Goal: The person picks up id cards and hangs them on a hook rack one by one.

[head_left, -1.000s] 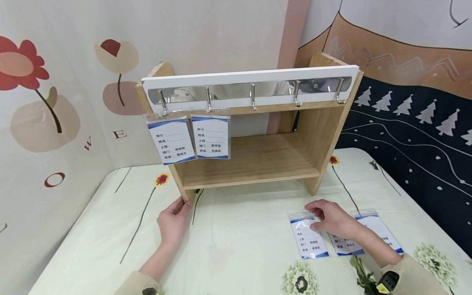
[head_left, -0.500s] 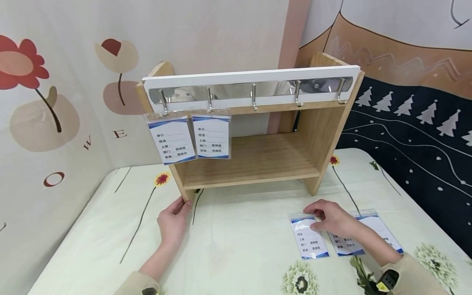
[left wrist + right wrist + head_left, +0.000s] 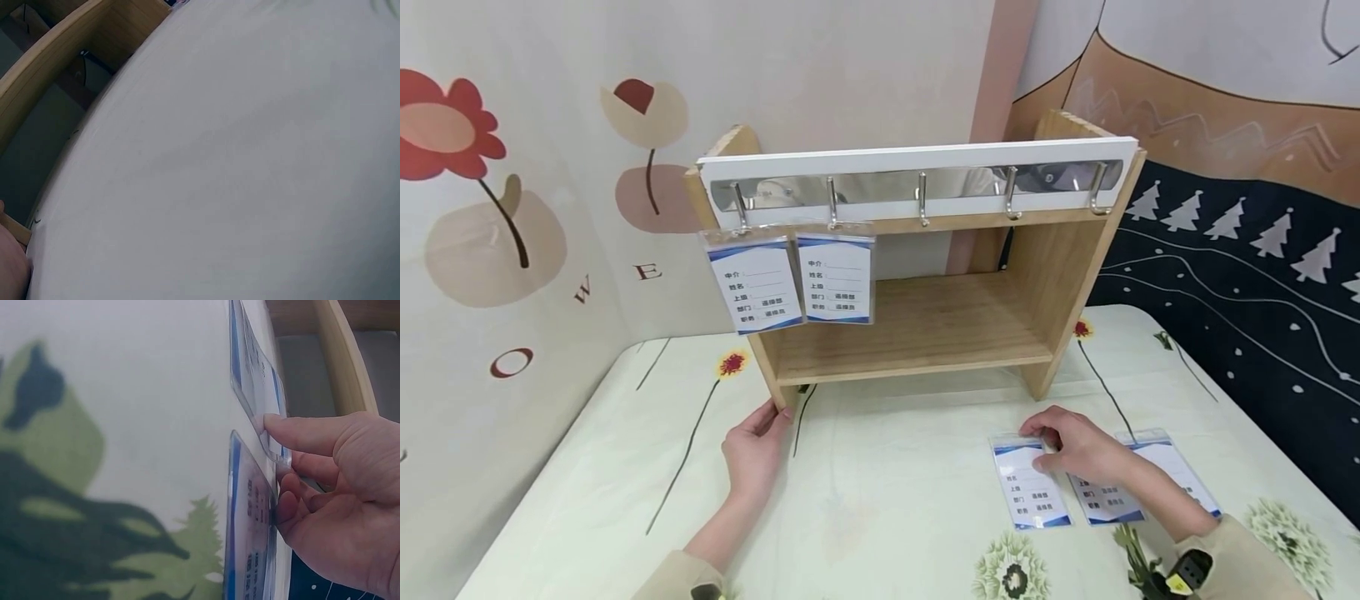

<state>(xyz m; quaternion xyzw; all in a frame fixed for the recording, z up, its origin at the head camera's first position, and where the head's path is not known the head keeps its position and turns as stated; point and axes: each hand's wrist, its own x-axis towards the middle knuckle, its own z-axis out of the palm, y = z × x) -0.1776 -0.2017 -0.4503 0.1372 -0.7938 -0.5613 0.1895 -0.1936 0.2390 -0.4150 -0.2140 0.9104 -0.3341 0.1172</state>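
Observation:
My left hand (image 3: 752, 457) grips the foot of the wooden shelf (image 3: 917, 321) at its front left corner, thumb on one side and fingers on the other. On the cloth at the right, my right hand (image 3: 1078, 446) pinches the upper right edge of a plastic-sleeved name badge (image 3: 1030, 492); the right wrist view shows the thumb on the badge's face (image 3: 259, 387). Partly under that hand lies a second badge (image 3: 1108, 504), with a third (image 3: 1172, 462) to its right. Two badges (image 3: 756, 287) hang from the two leftmost hooks of the shelf's front rail.
The white rail (image 3: 917, 158) carries several metal hooks, three of them bare, such as the middle hook (image 3: 922, 200). A flower-printed cloth (image 3: 880, 517) covers the surface. Patterned curtains (image 3: 850, 75) stand behind the shelf and along the right side.
The head view has shifted very slightly, so the shelf sits a little further right in it. Both hands keep their places on the shelf foot and the badge.

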